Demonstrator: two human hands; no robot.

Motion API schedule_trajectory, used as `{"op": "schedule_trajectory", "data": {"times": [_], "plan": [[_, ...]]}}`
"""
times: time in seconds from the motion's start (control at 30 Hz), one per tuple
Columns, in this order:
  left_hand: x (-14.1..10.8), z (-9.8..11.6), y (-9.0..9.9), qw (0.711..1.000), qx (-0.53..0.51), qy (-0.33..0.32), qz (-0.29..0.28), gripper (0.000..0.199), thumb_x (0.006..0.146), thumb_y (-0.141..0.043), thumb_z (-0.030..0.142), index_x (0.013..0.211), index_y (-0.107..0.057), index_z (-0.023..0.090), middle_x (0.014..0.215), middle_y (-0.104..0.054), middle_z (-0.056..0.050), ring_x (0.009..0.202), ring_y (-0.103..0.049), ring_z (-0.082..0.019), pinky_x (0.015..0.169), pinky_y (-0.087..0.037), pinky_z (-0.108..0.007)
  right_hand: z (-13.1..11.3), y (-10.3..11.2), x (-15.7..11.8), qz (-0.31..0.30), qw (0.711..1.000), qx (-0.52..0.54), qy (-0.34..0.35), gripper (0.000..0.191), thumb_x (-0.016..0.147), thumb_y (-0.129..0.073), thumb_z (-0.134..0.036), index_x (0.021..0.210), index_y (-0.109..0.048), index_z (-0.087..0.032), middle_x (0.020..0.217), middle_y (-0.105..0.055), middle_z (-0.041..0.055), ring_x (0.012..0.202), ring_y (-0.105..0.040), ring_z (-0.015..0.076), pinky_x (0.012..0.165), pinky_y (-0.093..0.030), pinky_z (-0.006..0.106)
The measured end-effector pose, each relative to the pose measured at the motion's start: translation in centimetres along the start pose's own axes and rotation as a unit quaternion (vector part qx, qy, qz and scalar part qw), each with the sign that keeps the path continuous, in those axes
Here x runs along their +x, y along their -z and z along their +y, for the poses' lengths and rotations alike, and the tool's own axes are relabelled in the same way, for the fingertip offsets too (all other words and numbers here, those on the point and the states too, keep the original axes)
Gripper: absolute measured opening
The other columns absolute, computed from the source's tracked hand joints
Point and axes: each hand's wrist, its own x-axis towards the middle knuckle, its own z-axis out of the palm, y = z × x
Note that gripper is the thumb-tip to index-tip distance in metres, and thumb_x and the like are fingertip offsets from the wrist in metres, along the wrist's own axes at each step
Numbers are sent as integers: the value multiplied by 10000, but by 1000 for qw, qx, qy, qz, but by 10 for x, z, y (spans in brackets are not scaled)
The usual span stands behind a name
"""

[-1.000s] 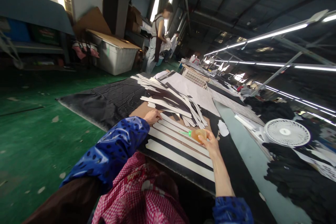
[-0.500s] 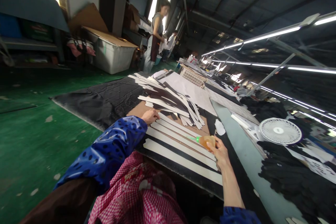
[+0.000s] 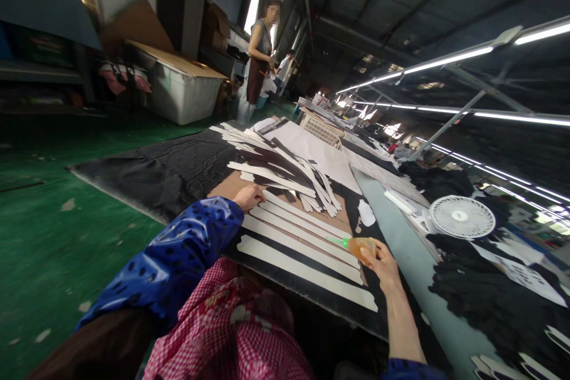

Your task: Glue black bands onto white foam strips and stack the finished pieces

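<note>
Several long white strips (image 3: 307, 270) lie side by side on the black-covered table (image 3: 146, 175), partly over brown cardboard. At the left end of the upper strips, my left hand (image 3: 250, 196) has its fingers pressed together on a strip's tip. My right hand (image 3: 382, 262) grips a small bottle (image 3: 360, 247) of amber liquid, tilted sideways. Its green nozzle (image 3: 341, 242) points left, just over the strips near their right ends. Beyond them a loose pile of white and dark strips (image 3: 285, 169) is fanned out.
A white fan (image 3: 462, 217) stands at the right near piled black fabric (image 3: 481, 297). A small white scrap (image 3: 366, 212) lies right of the strips. Further back are a grey bin (image 3: 182, 92), a plastic crate (image 3: 320, 129) and a standing person (image 3: 260, 56).
My right hand and the bottle have moved toward the right ends of the strips. My left hand stays at the left end. The whole view has shifted slightly.
</note>
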Motion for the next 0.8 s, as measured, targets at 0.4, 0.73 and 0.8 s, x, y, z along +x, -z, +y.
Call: {"op": "schedule_trajectory", "data": {"times": [0.4, 0.73, 0.8], "plan": [[-2, 4, 2, 1000, 9, -17, 9, 339, 716, -520, 91, 910, -773, 205, 870, -730, -24, 855, -653, -165, 798, -494, -204, 18, 32, 7, 34, 999, -12, -6, 761, 477, -841, -404, 1163, -568, -222, 900, -681, 16, 684, -664, 191, 589, -591, 316], [-4, 8, 4, 1000, 15, -21, 4, 343, 721, -501, 96, 909, -771, 193, 857, -735, -26, 809, -653, -164, 743, -501, -209, 39, 56, 16, 89, 996, -10, 1, 629, 489, -813, -423, 1053, -592, -255, 907, -669, 58, 711, -676, 257, 618, -574, 346], [-4, 8, 5, 1000, 15, -21, 2, 346, 722, -495, 100, 909, -771, 196, 846, -735, -27, 796, -654, -168, 744, -503, -218, 44, 63, 18, 89, 996, -17, 7, 619, 500, -798, -416, 1057, -580, -257, 881, -668, 40, 718, -682, 268, 624, -573, 360]]}}
